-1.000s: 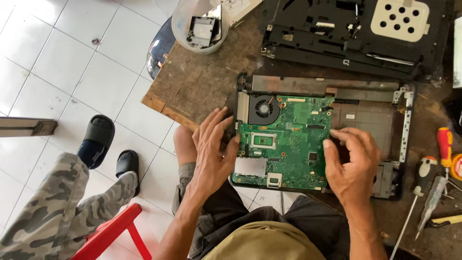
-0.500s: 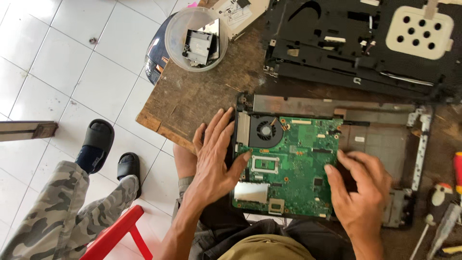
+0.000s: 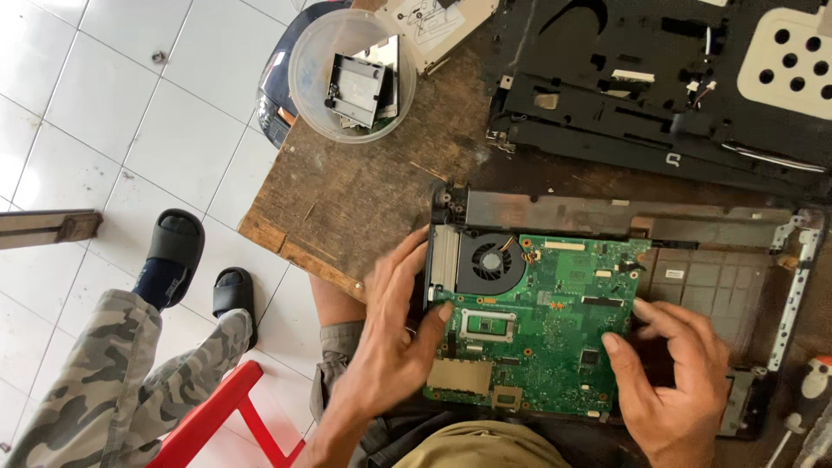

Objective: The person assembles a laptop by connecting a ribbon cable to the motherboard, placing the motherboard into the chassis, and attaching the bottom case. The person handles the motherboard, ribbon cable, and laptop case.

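Observation:
A green laptop motherboard [image 3: 555, 321] with a round black fan [image 3: 491, 262] lies in an open grey laptop base [image 3: 719, 277] on a worn wooden table [image 3: 373, 191]. My left hand [image 3: 394, 342] grips the board's left edge, thumb on its top face beside the metal socket frame. My right hand [image 3: 672, 377] holds the board's right edge, fingers curled over it. Both hands are on the board.
A black laptop cover [image 3: 659, 87] lies at the back right. A clear round tub [image 3: 351, 74] with metal parts stands at the table's back left corner. Screwdriver handles [image 3: 810, 390] show at the right edge. Another person's camouflage leg [image 3: 95, 381], sandals and a red stool [image 3: 221, 416] are left.
The view has shifted so the board sits lower and nearer. My left hand has moved onto the board's left edge with the thumb on top; my right hand stays at the right edge.

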